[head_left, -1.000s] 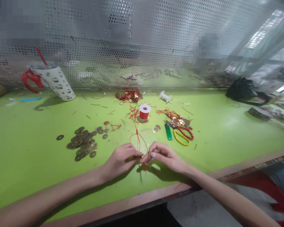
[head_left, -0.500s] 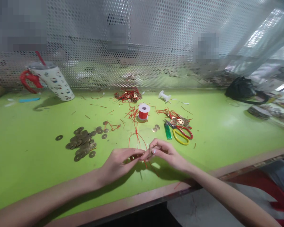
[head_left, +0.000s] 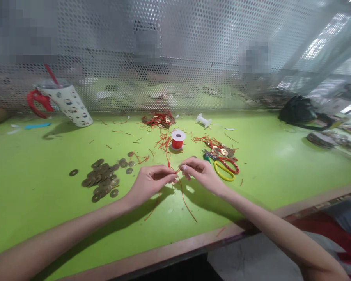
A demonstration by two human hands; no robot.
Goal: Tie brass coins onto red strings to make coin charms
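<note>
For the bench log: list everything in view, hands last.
Thin cord: count unclear, red, front
Holed metal discs: many, bronze, mostly left
Corded disc bundles: two, red and gold, back and right
Cord scraps: many, red, scattered
Wound spool: one, red and white, centre
Bare plastic spool: one, white, back
Metal scissors: one, red-yellow handles, right
Plastic lighter: one, green, beside scissors
Patterned cup: one, white and red, back left
Flat strip: one, blue, left
Dark bundle: one, black, far right
Perforated screen: one, grey, rear
Tabletop: one, green, beneath
Blurred items: several, mixed, right edge
Left hand: one, bare, on cord
Right hand: one, bare, on cord
</note>
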